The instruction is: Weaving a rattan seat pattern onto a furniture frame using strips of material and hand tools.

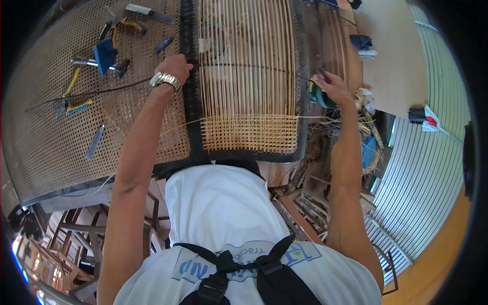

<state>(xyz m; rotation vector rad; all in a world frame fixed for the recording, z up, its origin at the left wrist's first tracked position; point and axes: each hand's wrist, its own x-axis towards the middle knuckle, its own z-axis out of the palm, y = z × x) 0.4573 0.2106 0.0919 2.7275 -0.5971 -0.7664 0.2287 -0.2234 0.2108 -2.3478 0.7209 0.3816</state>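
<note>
A long thin dark rod (109,90) runs crosswise through the upright cane strands (244,35) of a dark-framed panel. My left hand (174,68), a watch on its wrist, is closed at the frame's left bar, with the rod passing under it. Past the right bar, my right hand (333,89) pinches near the rod's right end; a small dark piece shows by its fingers. Woven cane mesh (249,134) fills the panel's near end. A loose pale strand (310,117) sticks out to the right from the mesh's upper edge.
A wide cane-mesh panel (40,137) lies at left, bearing pliers (129,24), a hammer (84,62), yellow-handled cutters (76,107), a knife (152,13) and a pointed blade (95,142). A green round object (320,97) and cane scraps (338,127) sit near my right forearm.
</note>
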